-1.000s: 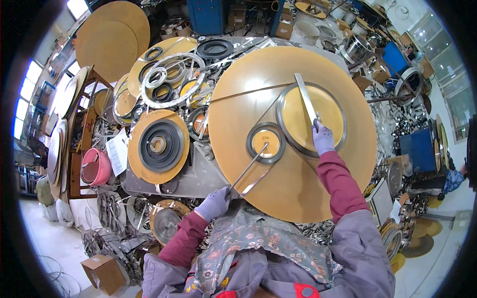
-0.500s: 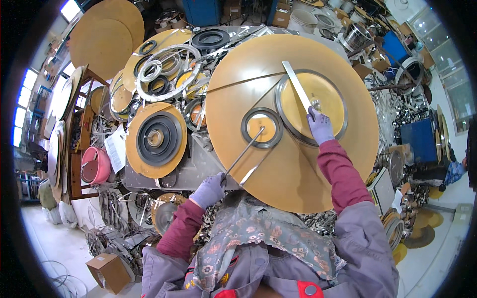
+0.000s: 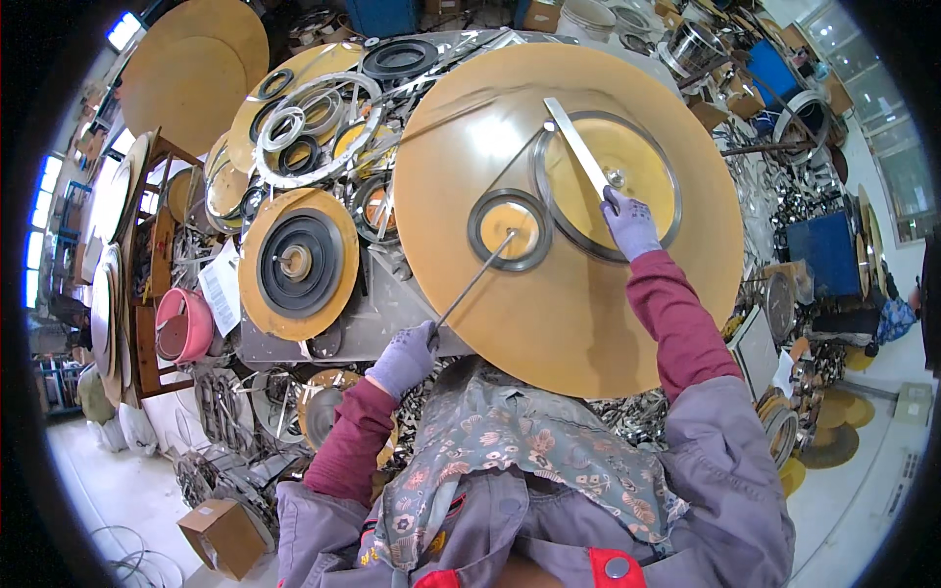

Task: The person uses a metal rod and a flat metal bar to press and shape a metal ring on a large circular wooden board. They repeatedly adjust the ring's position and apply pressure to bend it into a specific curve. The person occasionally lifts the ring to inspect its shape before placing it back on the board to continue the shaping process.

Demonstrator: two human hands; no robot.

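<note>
My left hand [image 3: 404,359], gloved in pale purple, is closed round the near end of a thin metal rod [image 3: 469,287]. The rod's far end meets the middle of a small dark ring [image 3: 478,230] with a tan centre, lying on a big tan round board [image 3: 627,333]. My right hand [image 3: 630,227], in a matching glove, grips the near end of a flat metal bar [image 3: 578,149]. That bar lies across a larger disc [image 3: 639,186] with a dark rim and yellow face. A narrow strip [image 3: 518,162] runs between the two rings; another strip length [image 3: 446,125] is blurred at upper left.
A tan disc with dark rings [image 3: 304,263] lies left of the board. Beyond it several loose rings, including a large white one [image 3: 270,167], crowd the grey table [image 3: 392,304]. A pink bucket [image 3: 186,325] stands far left. Metal scraps [image 3: 627,416] lie below the board.
The strip length at the board's lower left is no longer there, and the one at upper left has shifted and blurred. Both hands keep their holds. The whole view has shifted slightly.
</note>
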